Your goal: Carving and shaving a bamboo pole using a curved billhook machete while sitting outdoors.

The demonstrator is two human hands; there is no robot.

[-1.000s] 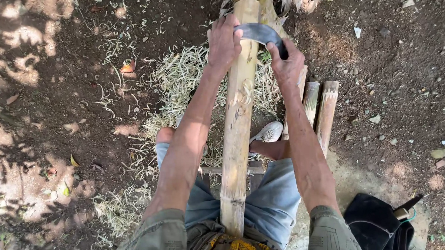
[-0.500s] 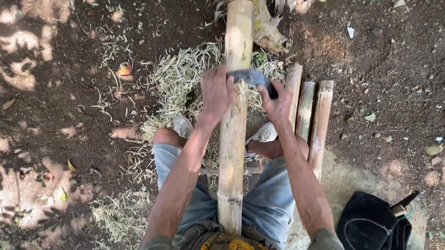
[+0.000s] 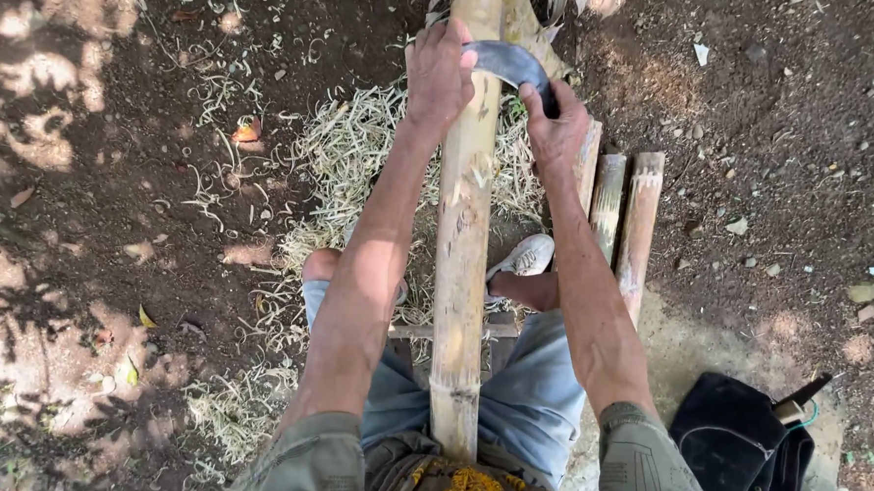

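Hands — left (image 3: 438, 77), right (image 3: 557, 133) — hold one curved blade (image 3: 504, 60) across one bamboo pole (image 3: 463, 237).

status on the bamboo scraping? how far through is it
Done: a heap of pale shavings lies on the dirt, and three shorter bamboo pieces sit beside the right arm. In hand: left hand and right hand grip a curved dark blade across the far end of the long yellowish bamboo pole. Left: the pole's near half shows brown blotches, seemingly unscraped.
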